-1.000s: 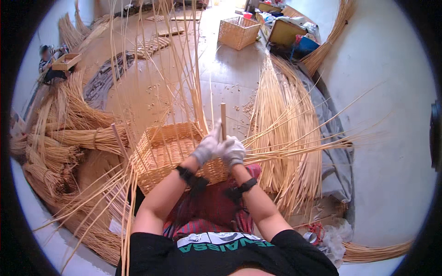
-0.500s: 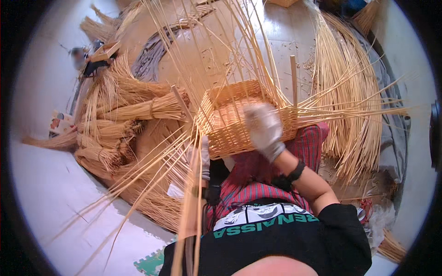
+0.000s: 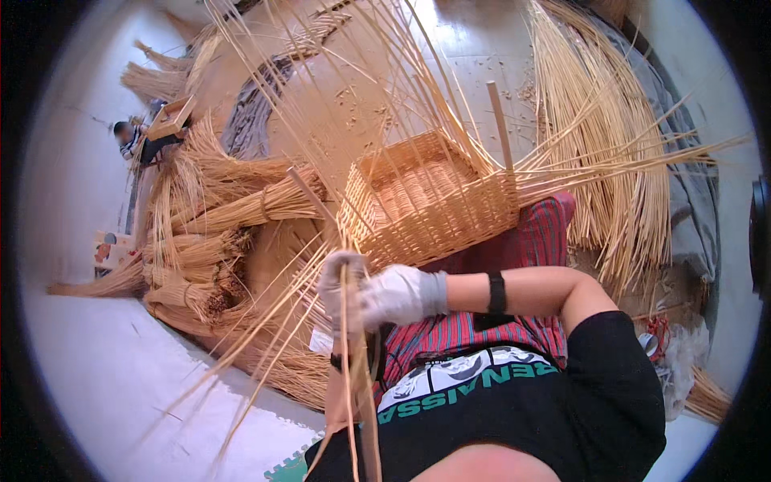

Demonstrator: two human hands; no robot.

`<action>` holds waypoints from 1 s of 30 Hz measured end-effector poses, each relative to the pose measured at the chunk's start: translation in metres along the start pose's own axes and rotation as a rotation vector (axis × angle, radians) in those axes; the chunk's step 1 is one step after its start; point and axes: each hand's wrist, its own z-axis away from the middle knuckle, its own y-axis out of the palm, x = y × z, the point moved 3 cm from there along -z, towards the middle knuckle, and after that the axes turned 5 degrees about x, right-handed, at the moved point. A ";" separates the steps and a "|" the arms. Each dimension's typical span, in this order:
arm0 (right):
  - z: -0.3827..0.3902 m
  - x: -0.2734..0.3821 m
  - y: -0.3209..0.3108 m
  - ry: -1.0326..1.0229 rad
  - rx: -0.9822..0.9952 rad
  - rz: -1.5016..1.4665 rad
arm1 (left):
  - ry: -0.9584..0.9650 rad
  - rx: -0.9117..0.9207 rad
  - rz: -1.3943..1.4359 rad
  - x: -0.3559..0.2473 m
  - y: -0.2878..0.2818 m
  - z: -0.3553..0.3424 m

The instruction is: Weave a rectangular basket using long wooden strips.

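A rectangular woven wicker basket (image 3: 450, 221) rests tilted on my lap, with long pale rods rising from its far side and fanning out past its corners. My left hand (image 3: 340, 289), in a whitish glove, is closed round several wicker rods (image 3: 349, 369) at the basket's near left corner. Reaching across my body, my right hand (image 3: 393, 297), gloved too, meets the left and closes on the same rods; its fingertips are slightly blurred. Two wooden sticks stand at the basket's corners: one stick (image 3: 499, 124) at the right, the other stick (image 3: 312, 193) at the left.
Tied bundles of rods (image 3: 241, 201) lie heaped at the left. A wide spread of loose rods (image 3: 602, 161) covers the right side, over a grey cloth (image 3: 695, 233). Cuttings litter the floor (image 3: 345, 100) ahead. Far left, another person (image 3: 132, 138) sits by a wooden tray-like box (image 3: 170, 118).
My right hand has left the basket's near right wall and swung left to the rods beside my left hand. The view has shifted slightly, and the basket sits a little more tilted.
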 end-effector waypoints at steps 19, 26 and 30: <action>0.117 -0.126 -0.002 0.769 -1.358 -0.720 | -0.537 0.061 0.354 0.038 0.086 -0.053; -0.037 -0.153 -0.087 0.484 -0.530 0.624 | -0.733 -0.010 0.448 0.049 0.095 -0.052; -0.018 -0.152 -0.087 0.787 -0.842 0.033 | -0.743 0.016 0.576 0.060 0.100 -0.054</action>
